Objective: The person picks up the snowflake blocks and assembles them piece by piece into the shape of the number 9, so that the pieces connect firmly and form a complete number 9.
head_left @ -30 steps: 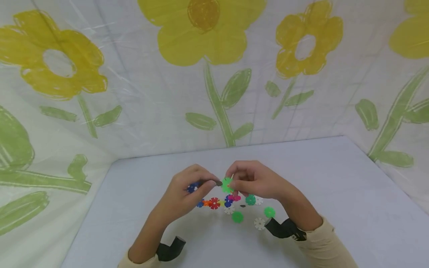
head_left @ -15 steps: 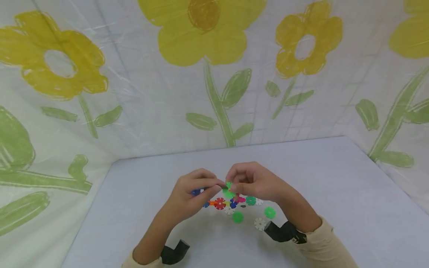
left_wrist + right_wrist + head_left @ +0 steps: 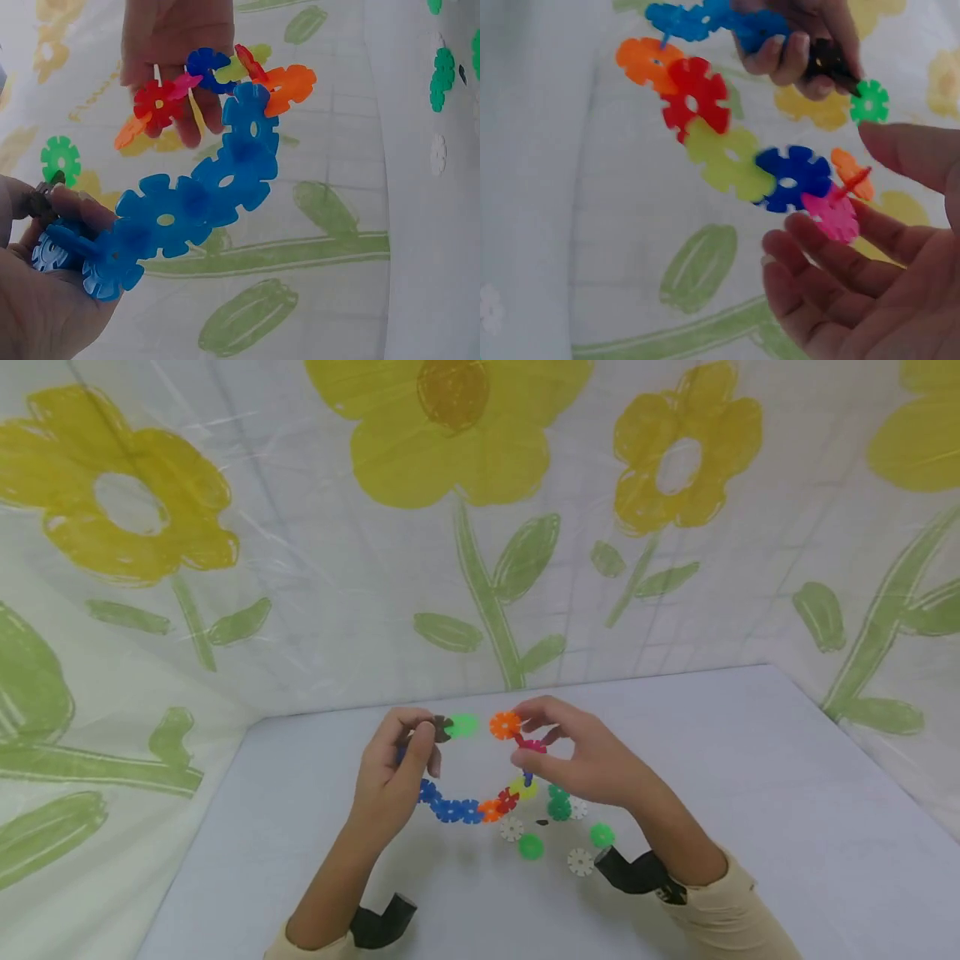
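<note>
Pale table is running to a creased sheet with yellow flowers; loose discs, green and white, are lying on the table. Chain of thin, plastic-looking slotted discs is curving midair between the hands. Left hand is curling round blue ones, pinching a dark disc. Right hand is staying half-open at the orange end, thumb apart; contact unclear.

Smooth Plastic, Wrinkly Cloth

From far away, I see blue notched discs that look like smooth plastic, a bit shiny and slightly see-through. The yellow notched disc looks like smooth plastic too. The dark brown notched disc looks duller. The tabletop is smooth and matt. The beige sleeve is wrinkly cloth. The backdrop sheet has creases and shiny streaks; I can't tell if it's cloth or plastic.
</note>
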Action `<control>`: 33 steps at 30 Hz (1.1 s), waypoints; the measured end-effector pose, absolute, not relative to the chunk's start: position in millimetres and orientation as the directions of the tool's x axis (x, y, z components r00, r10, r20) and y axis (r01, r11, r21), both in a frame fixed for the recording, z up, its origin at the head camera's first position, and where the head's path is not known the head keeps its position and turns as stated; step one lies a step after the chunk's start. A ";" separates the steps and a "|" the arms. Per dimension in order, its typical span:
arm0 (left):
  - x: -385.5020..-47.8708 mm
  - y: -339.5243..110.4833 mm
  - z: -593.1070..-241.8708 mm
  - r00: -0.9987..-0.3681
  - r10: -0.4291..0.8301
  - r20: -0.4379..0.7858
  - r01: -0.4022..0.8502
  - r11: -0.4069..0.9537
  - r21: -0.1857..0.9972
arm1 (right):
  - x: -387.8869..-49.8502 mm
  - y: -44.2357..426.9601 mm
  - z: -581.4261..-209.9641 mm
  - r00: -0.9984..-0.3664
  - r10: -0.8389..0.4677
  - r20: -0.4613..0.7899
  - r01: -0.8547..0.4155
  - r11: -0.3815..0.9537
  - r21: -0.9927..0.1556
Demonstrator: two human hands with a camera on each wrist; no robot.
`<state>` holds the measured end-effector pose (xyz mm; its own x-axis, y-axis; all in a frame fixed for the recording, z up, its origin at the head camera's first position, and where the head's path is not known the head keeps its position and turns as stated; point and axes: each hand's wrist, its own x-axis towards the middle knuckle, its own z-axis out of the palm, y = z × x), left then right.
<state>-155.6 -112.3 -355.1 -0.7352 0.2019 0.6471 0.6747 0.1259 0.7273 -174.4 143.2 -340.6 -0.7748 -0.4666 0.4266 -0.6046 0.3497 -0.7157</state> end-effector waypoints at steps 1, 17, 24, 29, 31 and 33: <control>-155.7 -112.4 -354.8 -0.749 0.190 0.635 0.660 0.127 0.740 | -174.2 140.9 -342.1 -0.773 -0.476 0.420 -0.606 0.357 -0.711; -153.7 -111.9 -353.1 -0.840 0.169 0.516 0.543 0.243 0.804 | -168.4 120.1 -348.3 -0.531 -0.381 0.757 -0.840 0.356 -0.410; -154.7 -110.1 -355.7 -0.844 0.192 0.501 0.535 0.239 0.810 | -169.7 119.1 -348.3 -0.466 -0.409 0.785 -0.863 0.407 -0.300; -154.9 -109.2 -358.6 -0.830 0.236 0.505 0.551 0.214 0.807 | -167.9 117.3 -349.4 -0.386 -0.433 0.814 -0.867 0.473 -0.160; -154.9 -109.4 -359.6 -0.813 0.263 0.519 0.573 0.207 0.793 | -166.6 116.2 -350.3 -0.363 -0.439 0.822 -0.861 0.495 -0.116; -155.2 -109.7 -360.6 -0.791 0.289 0.539 0.602 0.213 0.770 | -164.7 115.0 -350.6 -0.350 -0.442 0.826 -0.854 0.512 -0.087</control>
